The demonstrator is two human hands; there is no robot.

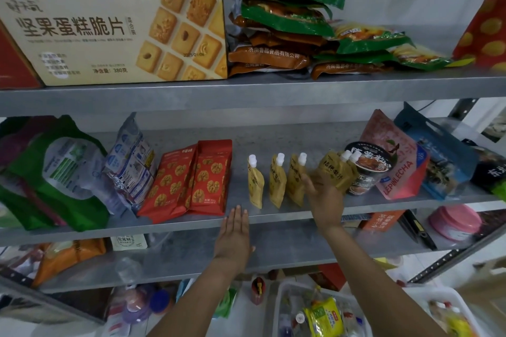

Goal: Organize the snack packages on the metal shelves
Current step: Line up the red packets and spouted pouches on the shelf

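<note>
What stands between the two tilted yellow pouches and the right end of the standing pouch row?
Nothing visible except the right hand, which overlaps the tilted pouches. The noodle cup sits on their other side, away from the third standing pouch.

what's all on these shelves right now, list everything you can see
metal shelves: three tiers, grey, across the view
biscuit box: 1, beige, top shelf left
snack packets: a stack, green and brown, top shelf middle
dotted bag: 1, red with yellow, top shelf right
green bag: 1, green, middle shelf left
walnut packs: 2, red, middle shelf, side by side
spout pouches: 5, yellow with white caps, middle shelf; three upright in a row, two tilted by the cup
noodle cup: 1, black, middle shelf right
pink bag: 1, pink, behind the cup
blue bag: 1, blue, right of the pink bag
left hand: flat, fingertips at the middle shelf's front edge
right hand: at the two tilted pouches, blurred
</note>
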